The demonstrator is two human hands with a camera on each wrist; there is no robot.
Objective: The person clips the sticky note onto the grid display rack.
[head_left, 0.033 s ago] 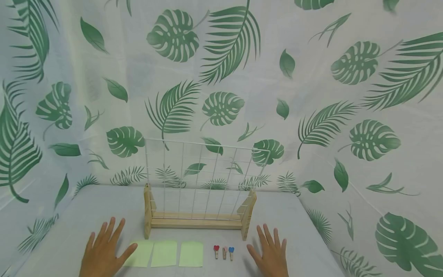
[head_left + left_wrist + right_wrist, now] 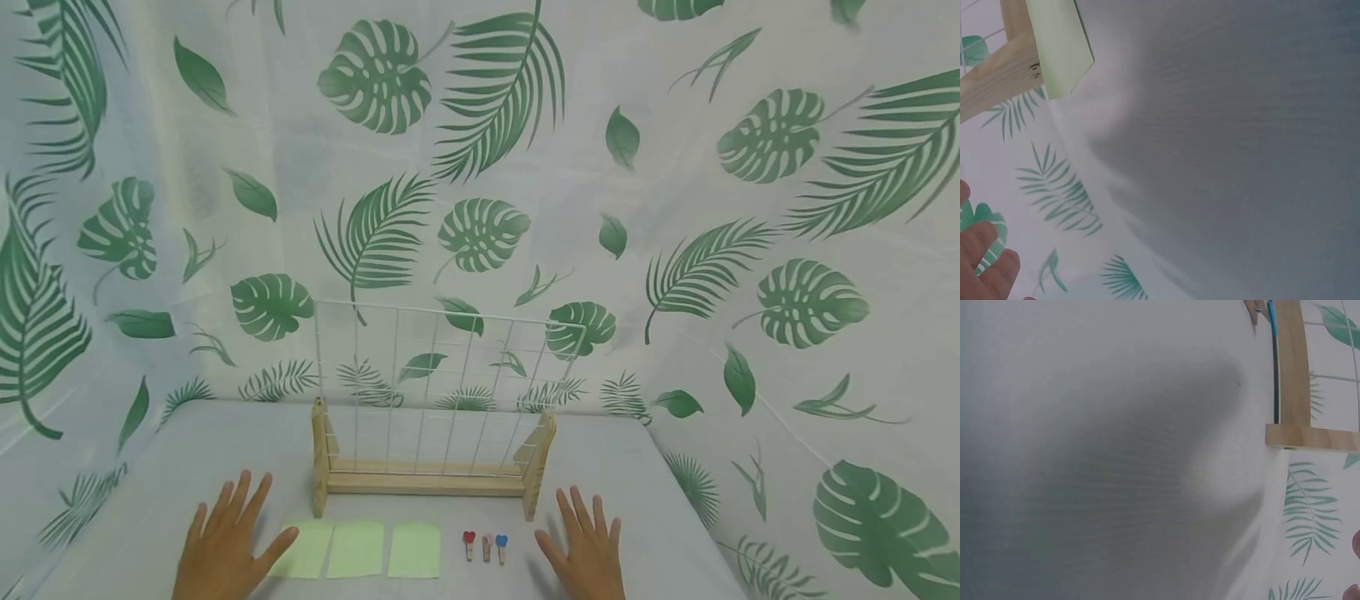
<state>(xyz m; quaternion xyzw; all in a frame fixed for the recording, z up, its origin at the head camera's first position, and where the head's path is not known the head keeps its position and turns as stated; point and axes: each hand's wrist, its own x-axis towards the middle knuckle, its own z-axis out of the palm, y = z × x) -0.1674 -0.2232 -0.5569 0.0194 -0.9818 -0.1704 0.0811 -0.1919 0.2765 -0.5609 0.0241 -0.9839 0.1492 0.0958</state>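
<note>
My left hand (image 2: 223,546) is spread with straight fingers at the lower left, its thumb overlapping the edge of the leftmost green paper (image 2: 303,552). To the right of that sheet lie a middle green paper (image 2: 356,550) and a right one (image 2: 415,551). Three small wooden clothespins follow in a row: one with a red heart (image 2: 469,544), one with a pink top (image 2: 487,547) and one with a blue heart (image 2: 502,549). My right hand (image 2: 587,550), fingers likewise spread and holding nothing, is to the right of the pins. Fingertips (image 2: 999,275) show at the left wrist view's edge.
Behind the papers and pins stands a white wire grid (image 2: 450,387) in a wooden frame (image 2: 427,483) with two upright ends. The pale tabletop (image 2: 615,467) reaches back to a leaf-printed cloth (image 2: 570,225) hung behind and at both sides.
</note>
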